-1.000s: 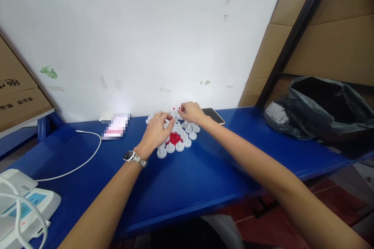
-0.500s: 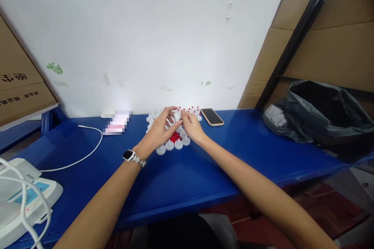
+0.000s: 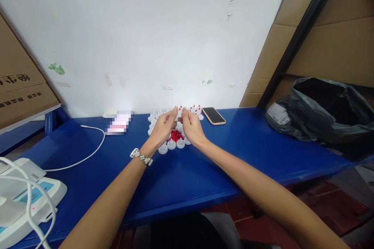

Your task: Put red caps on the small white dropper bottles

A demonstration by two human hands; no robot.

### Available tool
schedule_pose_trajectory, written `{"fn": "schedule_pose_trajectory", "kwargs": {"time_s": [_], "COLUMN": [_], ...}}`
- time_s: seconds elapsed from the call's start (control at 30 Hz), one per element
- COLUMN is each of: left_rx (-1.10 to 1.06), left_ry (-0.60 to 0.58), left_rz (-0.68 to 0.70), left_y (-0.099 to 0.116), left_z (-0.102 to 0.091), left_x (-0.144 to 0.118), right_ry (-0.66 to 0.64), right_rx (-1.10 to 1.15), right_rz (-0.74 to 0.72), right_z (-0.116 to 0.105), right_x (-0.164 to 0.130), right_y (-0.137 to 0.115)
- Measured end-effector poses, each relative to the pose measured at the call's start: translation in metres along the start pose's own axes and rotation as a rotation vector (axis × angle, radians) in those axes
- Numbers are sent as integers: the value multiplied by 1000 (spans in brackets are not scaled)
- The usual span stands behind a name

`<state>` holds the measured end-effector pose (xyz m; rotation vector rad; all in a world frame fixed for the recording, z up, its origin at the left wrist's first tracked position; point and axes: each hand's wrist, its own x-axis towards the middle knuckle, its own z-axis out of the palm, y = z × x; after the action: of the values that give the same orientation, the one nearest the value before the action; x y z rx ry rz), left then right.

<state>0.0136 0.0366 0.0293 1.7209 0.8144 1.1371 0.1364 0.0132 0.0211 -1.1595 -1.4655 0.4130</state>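
Observation:
Both hands meet above a cluster of white nozzle caps (image 3: 171,145), round-based with a short spout. My left hand (image 3: 164,125), with a silver watch band on its wrist, is closed with the thumb pointing up. My right hand (image 3: 192,127) is closed opposite it, thumb pressed to the bent fingers. Between the fingertips a small part of a white nozzle cap (image 3: 179,114) shows; fingers cover most of it. Below the hands lies a heap of small red tips (image 3: 175,135), ringed by white caps. Behind my right hand stand several white caps with red tips (image 3: 199,109).
A phone (image 3: 214,116) lies right of the caps on the blue table (image 3: 251,148). At the right is a black plastic bag (image 3: 315,113). On the left are a white cable (image 3: 97,151), a white device (image 3: 37,198) and a cardboard box (image 3: 23,81). A white wall rises behind.
My left hand has gone from spread fingers to closed, its thumb swinging upward. My right hand has turned slightly, thumb up. The whole view has shifted a little.

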Motion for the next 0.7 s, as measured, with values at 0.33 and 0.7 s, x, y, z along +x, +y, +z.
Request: {"fn": "schedule_pose_trajectory", "kwargs": {"time_s": [0.33,0.7], "left_rx": [316,40], "left_ry": [-61,84], "left_rz": [284,-22], "left_y": [6,5], "left_z": [-18,-8], "left_x": [-10,-2], "right_ry": [-38,-34], "right_rx": [13,-119], "right_rz": [-5,-142], "right_z": [0,-4], "right_x": [-1,-5], "right_y": [6,-10]}}
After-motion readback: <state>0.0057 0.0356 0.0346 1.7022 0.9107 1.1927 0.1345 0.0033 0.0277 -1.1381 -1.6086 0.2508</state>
